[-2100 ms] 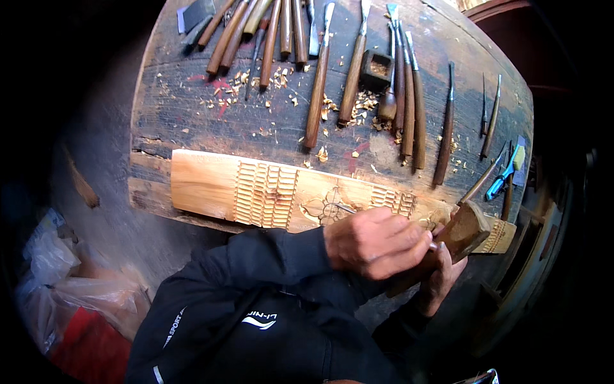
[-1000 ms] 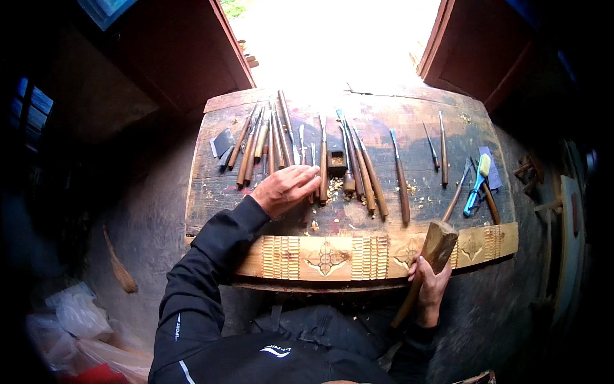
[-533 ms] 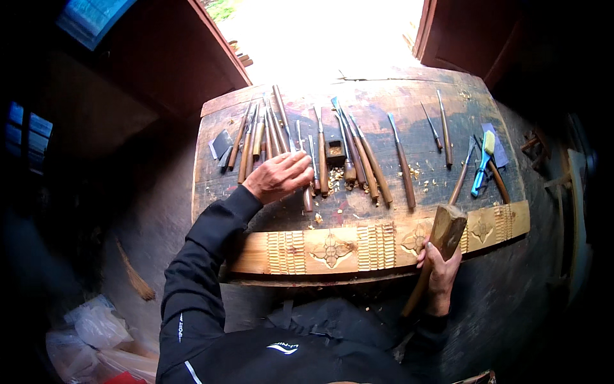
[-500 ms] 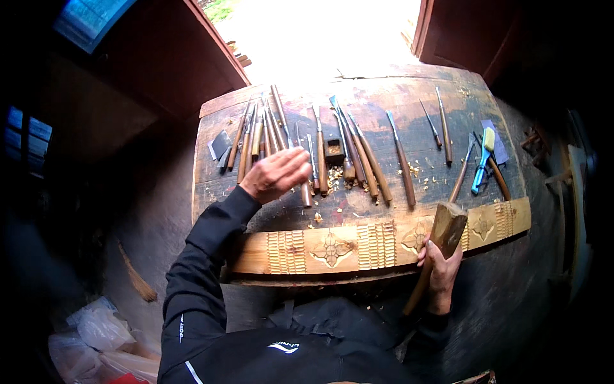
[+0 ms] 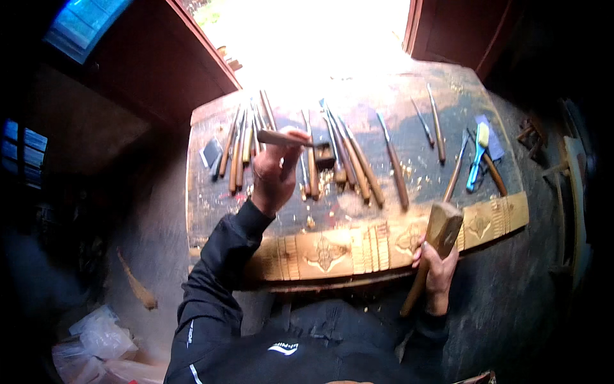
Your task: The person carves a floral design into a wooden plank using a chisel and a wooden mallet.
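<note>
Raised over the bench, my left hand point(image 5: 276, 174) is closed on a carving chisel point(image 5: 281, 139). The chisel's wooden handle points left and its other end reaches right, toward a small dark open box point(image 5: 325, 155); the blade is hard to make out. At the right, my right hand point(image 5: 440, 272) grips a wooden mallet point(image 5: 444, 229), its blocky head up and its handle slanting down to the left. Under both hands, along the bench's near edge, lies a long wooden board point(image 5: 371, 246) carved with flower motifs and ribbed bands.
Several chisels point(image 5: 361, 160) lie in groups across the worn bench point(image 5: 291, 211) among wood shavings. A blue brush point(image 5: 478, 157) with pale bristles rests at the right. A broom point(image 5: 137, 285) and plastic bags point(image 5: 105, 336) are on the floor at the left.
My left hand, earlier blurred over the chisels, is now turned upward and holds a chisel lifted off the bench. The right hand keeps the mallet in nearly the same place.
</note>
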`<act>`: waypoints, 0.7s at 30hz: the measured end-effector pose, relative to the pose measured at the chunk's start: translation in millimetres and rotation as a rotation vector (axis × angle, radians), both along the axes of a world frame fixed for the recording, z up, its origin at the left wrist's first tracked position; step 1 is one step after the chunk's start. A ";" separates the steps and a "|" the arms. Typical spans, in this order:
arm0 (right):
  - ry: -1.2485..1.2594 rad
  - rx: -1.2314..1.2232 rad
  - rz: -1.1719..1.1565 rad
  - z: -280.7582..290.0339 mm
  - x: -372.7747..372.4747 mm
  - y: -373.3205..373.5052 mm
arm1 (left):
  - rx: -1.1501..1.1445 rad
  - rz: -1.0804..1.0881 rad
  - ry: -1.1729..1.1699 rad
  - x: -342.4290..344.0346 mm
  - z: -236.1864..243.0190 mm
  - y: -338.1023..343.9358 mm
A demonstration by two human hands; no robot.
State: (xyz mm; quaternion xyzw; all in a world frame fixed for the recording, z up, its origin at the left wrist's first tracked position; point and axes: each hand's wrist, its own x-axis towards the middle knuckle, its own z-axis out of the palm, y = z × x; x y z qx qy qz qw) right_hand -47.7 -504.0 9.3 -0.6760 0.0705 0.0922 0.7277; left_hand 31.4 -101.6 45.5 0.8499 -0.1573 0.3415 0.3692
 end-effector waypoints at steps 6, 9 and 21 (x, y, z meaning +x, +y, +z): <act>-0.010 0.034 -0.035 14.9 -0.1 -0.1 | -0.254 -0.010 0.268 45.7 2.8 -11.0; 0.012 0.057 -0.018 13.8 2.5 2.3 | -0.362 -0.076 0.297 73.5 -16.9 -8.9; -0.048 0.143 -0.079 15.7 -6.7 3.3 | -0.459 0.034 0.107 39.7 -33.4 -25.4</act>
